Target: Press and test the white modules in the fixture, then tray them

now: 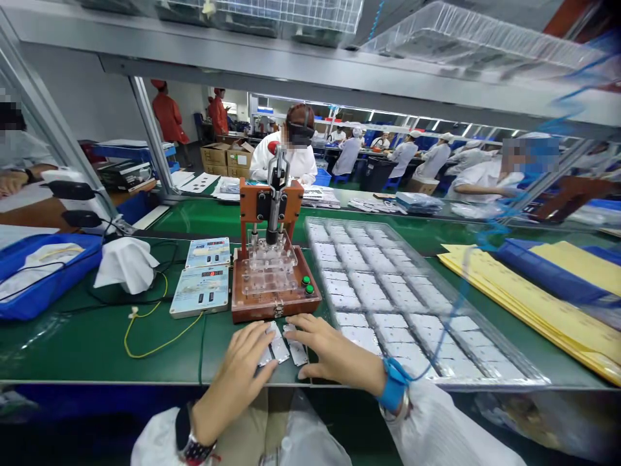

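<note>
Along the near edge of the green surface (107, 359), seen from the head, flat white rectangular plates (279, 343) lie just before a brown wooden press fixture (286, 304). The left hand (240, 359) and right hand (325, 344) are open, fingers spread over the outer plates, grasping none.

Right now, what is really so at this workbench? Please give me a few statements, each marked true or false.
1. The left hand and right hand are both at small white pieces. True.
2. Two green buttons sit on the brown fixture. True.
3. The clear tray lies right of the fixture. True.
4. That tray is empty. False: it holds rows of white parts.
5. Nothing lies right of the tray. False: yellow sheets do.
</note>
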Available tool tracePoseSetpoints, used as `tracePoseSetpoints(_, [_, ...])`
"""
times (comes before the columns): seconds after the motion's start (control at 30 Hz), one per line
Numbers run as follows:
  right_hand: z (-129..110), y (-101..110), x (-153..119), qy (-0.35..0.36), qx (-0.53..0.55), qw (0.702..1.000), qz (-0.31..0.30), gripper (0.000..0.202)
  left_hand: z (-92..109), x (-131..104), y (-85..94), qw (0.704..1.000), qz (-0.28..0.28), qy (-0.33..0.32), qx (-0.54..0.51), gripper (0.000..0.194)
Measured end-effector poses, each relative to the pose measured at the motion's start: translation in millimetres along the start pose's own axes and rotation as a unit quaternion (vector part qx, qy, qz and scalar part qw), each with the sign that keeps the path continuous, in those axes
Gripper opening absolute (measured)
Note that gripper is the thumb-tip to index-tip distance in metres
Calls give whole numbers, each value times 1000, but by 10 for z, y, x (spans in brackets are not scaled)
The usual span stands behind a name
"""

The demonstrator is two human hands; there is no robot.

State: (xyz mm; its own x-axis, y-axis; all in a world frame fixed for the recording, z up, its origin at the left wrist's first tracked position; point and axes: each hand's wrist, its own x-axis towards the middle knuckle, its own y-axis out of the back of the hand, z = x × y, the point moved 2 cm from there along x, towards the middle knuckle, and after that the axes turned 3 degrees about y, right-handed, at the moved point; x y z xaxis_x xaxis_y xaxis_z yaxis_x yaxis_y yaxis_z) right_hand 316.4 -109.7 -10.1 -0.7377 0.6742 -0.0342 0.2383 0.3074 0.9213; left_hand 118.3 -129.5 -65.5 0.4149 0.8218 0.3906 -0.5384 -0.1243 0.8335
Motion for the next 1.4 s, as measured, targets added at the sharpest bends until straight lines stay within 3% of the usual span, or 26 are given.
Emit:
tracePoseSetpoints(0.07, [31, -75, 56, -13, 1, 1000, -23, 67, 69, 73, -74, 999, -29, 10, 38, 45])
tracePoseSetpoints(0.2, [111, -62, 32, -32, 24, 999, -30, 52, 174, 170, -170, 994, -50, 61, 76, 49])
tracePoseSetpoints(0.3, [153, 124, -46, -26, 77, 997, -21, 51, 251, 159, -129, 996, -60, 59, 40, 50])
tracePoseSetpoints(0.4, [239, 405, -12, 13, 132, 989, 61, 48, 273, 144, 48, 997, -55, 38, -35, 50])
tracePoseSetpoints(0.47, [334, 555, 117, 33, 134, 983, 121, 45, 197, 199, 236, 997, -16, 31, -70, 44])
tracePoseSetpoints(0.57, [485, 660, 427, 53, 107, 979, 162, 44, -64, 413, 517, 995, 53, 48, -76, 37])
tracePoseSetpoints(0.7, [614, 672, 801, 95, 78, 979, 163, 43, -395, 793, 678, 998, 11, 31, -56, 38])
tracePoseSetpoints(0.93, [729, 605, 964, 125, 135, 969, 163, 48, -536, 1102, 644, 997, -75, 8, -12, 38])
tracePoseSetpoints(1.17, [717, 574, 932, 91, 131, 978, 138, 38, -569, 1064, 643, 994, -108, 29, -8, 39])
tracePoseSetpoints(1.4, [670, 561, 929, 71, 47, 986, 144, 32, -501, 1030, 574, 989, -121, 79, -16, 43])
